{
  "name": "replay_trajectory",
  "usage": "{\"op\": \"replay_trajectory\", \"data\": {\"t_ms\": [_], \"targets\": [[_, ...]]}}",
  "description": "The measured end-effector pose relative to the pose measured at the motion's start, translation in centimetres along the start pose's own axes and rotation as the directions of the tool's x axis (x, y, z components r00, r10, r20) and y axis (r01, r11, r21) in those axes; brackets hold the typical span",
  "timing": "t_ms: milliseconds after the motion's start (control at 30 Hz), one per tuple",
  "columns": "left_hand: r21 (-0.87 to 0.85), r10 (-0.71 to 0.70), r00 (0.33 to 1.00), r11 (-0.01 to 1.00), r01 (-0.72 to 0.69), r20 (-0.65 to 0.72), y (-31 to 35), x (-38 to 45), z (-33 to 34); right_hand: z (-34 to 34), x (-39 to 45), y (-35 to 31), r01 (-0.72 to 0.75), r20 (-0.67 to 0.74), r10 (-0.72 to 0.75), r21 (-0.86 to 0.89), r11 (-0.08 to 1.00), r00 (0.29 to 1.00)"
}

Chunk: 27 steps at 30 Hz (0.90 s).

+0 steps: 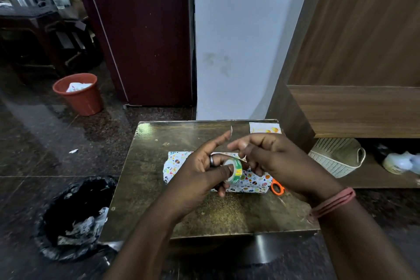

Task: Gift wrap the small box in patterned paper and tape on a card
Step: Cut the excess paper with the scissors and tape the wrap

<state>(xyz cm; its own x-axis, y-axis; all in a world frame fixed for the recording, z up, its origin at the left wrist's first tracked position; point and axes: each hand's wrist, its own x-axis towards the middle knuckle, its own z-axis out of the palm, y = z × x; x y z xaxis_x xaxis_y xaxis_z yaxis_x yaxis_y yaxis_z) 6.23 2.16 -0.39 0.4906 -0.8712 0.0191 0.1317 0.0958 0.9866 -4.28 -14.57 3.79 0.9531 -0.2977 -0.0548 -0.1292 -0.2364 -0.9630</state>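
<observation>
1. 2 hands work just above the wrapped box (247,183), which lies on the small brass-toned table (145,200).
2. Left hand (204,170): thumb and curled fingers hold the tape roll (233,170) over the box, while the forefinger sticks out straight with a small strip of clear tape (231,131) clinging to its tip.
3. Right hand (272,157): fingers partly curled and reaching toward the roll, over the box. Whether they pinch a tape end I cannot tell; something thin shows by the fingertips, but it is too faint to call.
4. Box: already covered in patterned paper, lying flat and partly hidden beneath both hands.
5. Orange scissors (277,187) lie touching or just beside the box's right end.
6. Card (264,128): a pale piece with orange print sits at the table's far right corner, well apart from the box, not yet attached.
7. Risks, as I judge them: the hanging strip could fold onto itself or stick to skin, since it dangles free; the roll's loose end could reseat and be lost; with neither hand pressing the paper, a fold could spring open before tape lands.
</observation>
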Motion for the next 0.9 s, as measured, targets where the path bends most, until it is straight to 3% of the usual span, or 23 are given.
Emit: {"op": "replay_trajectory", "data": {"t_ms": [133,300,467,733,900], "targets": [[0.018,-0.012,1.0,1.0,0.012,0.001,-0.3,0.0,-0.3,0.2,0.0,0.9,-0.058,0.069,0.051,0.103,0.993,0.996],[0.058,-0.018,1.0,0.998,0.017,0.015,0.1,-0.1,-0.2,0.4,0.0,0.9,-0.054,0.012,0.053,0.166,0.985,0.999],[0.083,0.006,0.999,0.997,-0.002,-0.054,0.7,-0.2,-0.5,0.4,0.1,0.1,0.008,-0.086,0.014,0.253,0.967,0.996],[0.253,0.127,0.972,0.965,-0.074,-0.199,0.4,-0.2,0.2,2.6,0.3,0.2,-0.107,-0.135,0.161,0.338,0.935,0.978],[0.243,0.15,0.947,0.967,-0.08,-0.283,0.1,-0.1,0.6,2.7,0.1,-0.7,-0.119,-0.151,0.201,0.426,0.897,0.968]]}}
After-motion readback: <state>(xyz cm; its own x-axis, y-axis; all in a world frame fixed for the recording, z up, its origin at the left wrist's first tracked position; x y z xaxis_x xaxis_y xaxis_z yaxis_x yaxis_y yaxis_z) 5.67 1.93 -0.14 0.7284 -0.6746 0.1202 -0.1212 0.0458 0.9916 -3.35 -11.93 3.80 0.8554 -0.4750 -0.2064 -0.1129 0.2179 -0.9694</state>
